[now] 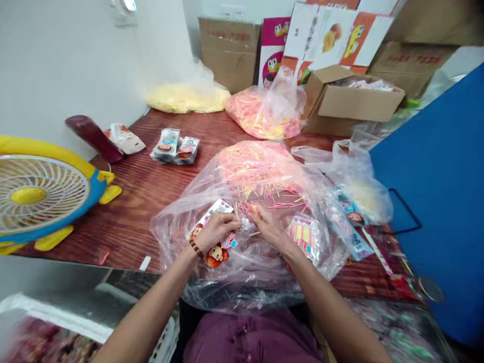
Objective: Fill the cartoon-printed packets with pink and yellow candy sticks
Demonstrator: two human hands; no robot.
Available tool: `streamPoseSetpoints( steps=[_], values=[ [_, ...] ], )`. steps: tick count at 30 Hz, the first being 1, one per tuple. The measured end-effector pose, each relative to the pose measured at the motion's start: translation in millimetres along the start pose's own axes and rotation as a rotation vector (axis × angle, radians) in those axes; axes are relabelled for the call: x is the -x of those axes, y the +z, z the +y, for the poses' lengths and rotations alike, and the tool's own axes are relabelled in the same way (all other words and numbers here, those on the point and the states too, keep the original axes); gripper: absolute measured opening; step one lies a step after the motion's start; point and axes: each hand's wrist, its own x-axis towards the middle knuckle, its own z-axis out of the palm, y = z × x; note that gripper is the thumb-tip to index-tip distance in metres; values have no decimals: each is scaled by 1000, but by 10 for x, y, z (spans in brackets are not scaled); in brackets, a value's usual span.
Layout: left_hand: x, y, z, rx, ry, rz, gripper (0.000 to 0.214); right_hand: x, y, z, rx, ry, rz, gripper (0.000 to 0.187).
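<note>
A large clear plastic bag (174,217) lies spread in front of me, with a heap of thin pink and yellow sticks (260,161) at its far side. My left hand (219,231) is closed in a pinch above printed packets with a cartoon figure (216,256); what its fingertips hold is too small to make out. Close beside it, my right hand (269,229) is closed on a few pink and yellow sticks (254,207). Right of that hand lies a clear-fronted packet (304,234) filled with sticks.
A yellow and blue fan (41,189) stands at the left, near a dark red bottle (94,137). Stacked silver packets (176,146) sit behind. Along the back are a bag of sticks (260,113) and an open carton (355,103). A blue panel (434,201) borders the right.
</note>
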Motion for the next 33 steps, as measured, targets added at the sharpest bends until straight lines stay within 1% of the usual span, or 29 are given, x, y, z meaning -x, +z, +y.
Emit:
streamPoseSetpoints(
  steps=[3, 5, 7, 9, 11, 13, 18, 20, 22, 24, 26, 28, 31, 33],
  values=[
    [61, 16, 77, -3, 40, 23, 30, 1, -46, -81, -303, 37, 167, 25],
    [97, 32, 113, -7, 74, 50, 30, -3, -44, -172, -529, 26, 261, 21],
    [122, 52, 134, -16, 122, 74, 30, -14, -14, -293, -713, -21, 320, 17],
    [129, 74, 145, -35, 179, 82, 29, -30, 33, -414, -769, -79, 338, 15],
    [122, 96, 156, -56, 221, 83, 29, -44, 83, -497, -751, -118, 344, 15],
    [112, 114, 172, -64, 236, 99, 28, -49, 124, -515, -696, -129, 347, 18],
    [103, 138, 224, -30, 235, 162, 26, 18, 185, -349, -505, -52, 408, 23],
    [94, 148, 239, -9, 222, 189, 24, 65, 201, -294, -455, -26, 407, 23],
    [71, 162, 246, 41, 196, 204, 20, 102, 213, -275, -421, -31, 373, 22],
    [38, 177, 245, 126, 161, 189, 18, 117, 218, -273, -412, -63, 314, 19],
    [3, 186, 242, 205, 110, 163, 19, 108, 207, -264, -427, -85, 257, 17],
    [-21, 186, 247, 229, 77, 154, 22, 84, 173, -246, -438, -76, 206, 17],
    [-36, 170, 272, 217, 82, 183, 27, 43, 88, -243, -397, -51, 96, 20],
    [-43, 155, 292, 222, 98, 204, 27, 24, 24, -289, -351, -84, 49, 27]
  ],
)
